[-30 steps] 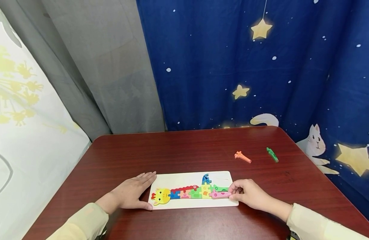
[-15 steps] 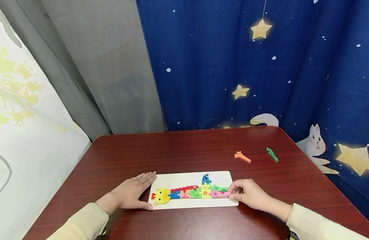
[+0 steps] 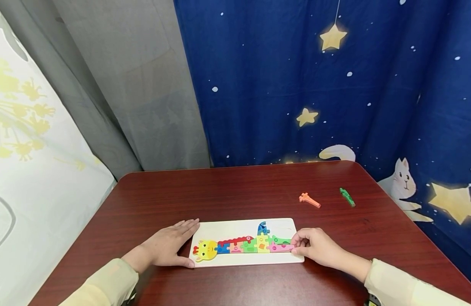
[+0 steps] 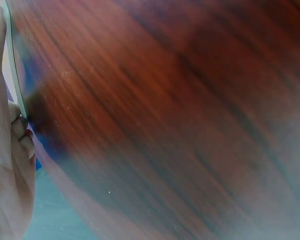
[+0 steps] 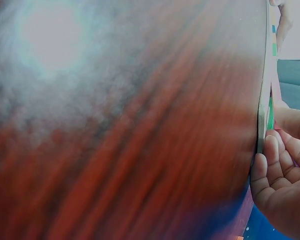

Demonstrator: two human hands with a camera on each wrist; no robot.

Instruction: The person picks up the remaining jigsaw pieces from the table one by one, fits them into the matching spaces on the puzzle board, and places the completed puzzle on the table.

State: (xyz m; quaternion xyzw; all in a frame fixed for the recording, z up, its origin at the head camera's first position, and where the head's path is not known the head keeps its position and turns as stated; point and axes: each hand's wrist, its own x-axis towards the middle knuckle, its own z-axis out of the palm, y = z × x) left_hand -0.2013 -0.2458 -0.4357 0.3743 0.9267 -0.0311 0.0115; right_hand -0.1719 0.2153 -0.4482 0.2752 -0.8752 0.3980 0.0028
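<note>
I have the right hand (image 3: 317, 247) pinching the pink piece (image 3: 280, 247) at the right end of the board (image 3: 228, 228), apparently seating it; the left hand (image 3: 169, 245), spread wide, touches its left edge. Next calls for pressing, then release.

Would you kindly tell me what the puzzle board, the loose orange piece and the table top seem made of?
Puzzle board: probably wood or fibreboard, pale, fairly matt, with a thin straight edge. Orange piece: perhaps painted wood or plastic, evenly coloured. Table top: glossy wood or wood-look laminate, with dark grain and reflections.
</note>
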